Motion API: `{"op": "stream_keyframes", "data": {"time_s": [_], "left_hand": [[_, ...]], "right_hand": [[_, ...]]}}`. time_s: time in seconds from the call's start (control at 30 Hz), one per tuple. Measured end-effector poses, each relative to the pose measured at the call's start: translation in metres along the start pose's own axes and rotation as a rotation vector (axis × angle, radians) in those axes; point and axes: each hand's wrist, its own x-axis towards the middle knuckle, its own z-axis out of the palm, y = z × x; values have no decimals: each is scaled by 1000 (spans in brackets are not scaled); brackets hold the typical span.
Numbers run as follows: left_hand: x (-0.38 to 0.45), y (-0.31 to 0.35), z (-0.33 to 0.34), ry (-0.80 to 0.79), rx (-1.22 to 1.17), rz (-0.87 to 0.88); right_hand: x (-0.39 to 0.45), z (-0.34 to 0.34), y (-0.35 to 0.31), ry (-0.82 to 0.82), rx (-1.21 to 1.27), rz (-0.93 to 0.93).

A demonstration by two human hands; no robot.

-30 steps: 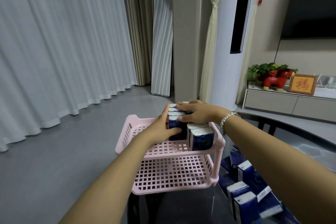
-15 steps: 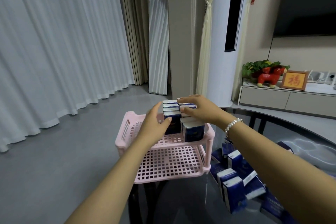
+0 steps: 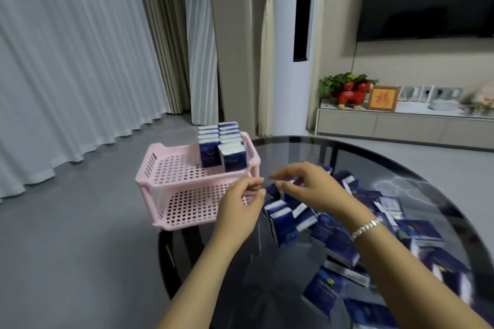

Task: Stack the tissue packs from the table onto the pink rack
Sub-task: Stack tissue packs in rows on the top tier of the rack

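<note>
Two rows of tissue packs (image 3: 222, 145) stand upright on the top shelf of the pink rack (image 3: 171, 168), up and to the left of both hands. Left hand (image 3: 238, 211) hangs with fingers loosely curled, holding nothing; beside it, right hand (image 3: 312, 187) hovers with fingers relaxed over the loose packs (image 3: 344, 227) on the dark glass table (image 3: 374, 157).

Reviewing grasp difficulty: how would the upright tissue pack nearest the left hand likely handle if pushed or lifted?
The upright tissue pack stands on a narrow end, so a sideways push would probably tip it. It looks small and soft-wrapped, likely light and slightly squashy. The glossy glass table may let it slide.
</note>
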Motion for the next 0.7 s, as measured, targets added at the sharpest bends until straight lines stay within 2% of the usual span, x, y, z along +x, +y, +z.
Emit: {"op": "stream_keyframes", "data": {"time_s": [0.3, 0.5, 0.6, 0.7], "left_hand": [[-76, -21, 64, -145, 41, -103], [-113, -45, 99, -262, 230, -229], [-122, -51, 108, -298, 443, -214], [-127, -50, 111, -281, 518, -190]], "right_hand": [[-112, 2, 41, -117, -133, 157], [-164, 17, 52, 20, -190, 248], [-186, 26, 62, 13, -243, 304], [-204, 39, 74, 32, -253, 358]]}}
